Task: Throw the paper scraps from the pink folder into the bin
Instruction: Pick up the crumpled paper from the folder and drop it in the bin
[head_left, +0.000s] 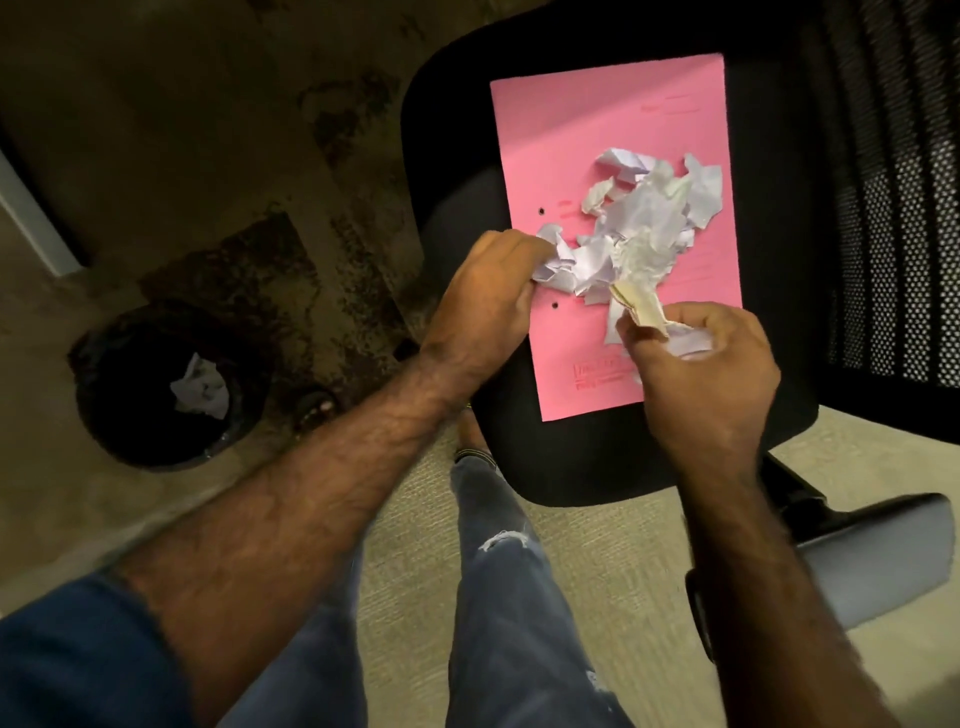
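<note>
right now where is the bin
In the head view the bin stands on the floor at lower left, left of the chair, with crumpled paper inside.

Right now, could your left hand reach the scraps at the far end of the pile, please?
Probably yes: the left hand already grips scraps at the near edge of the paper scraps, and nothing stands between it and the far ones on the pink folder.

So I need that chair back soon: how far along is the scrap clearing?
Partly done. Some crumpled paper already lies in the bin on the floor. In hand: the left hand grips scraps at the pile's edge, and the right hand holds a crumpled wad. Left: most of the paper scraps still sit on the pink folder on the chair seat.
</note>
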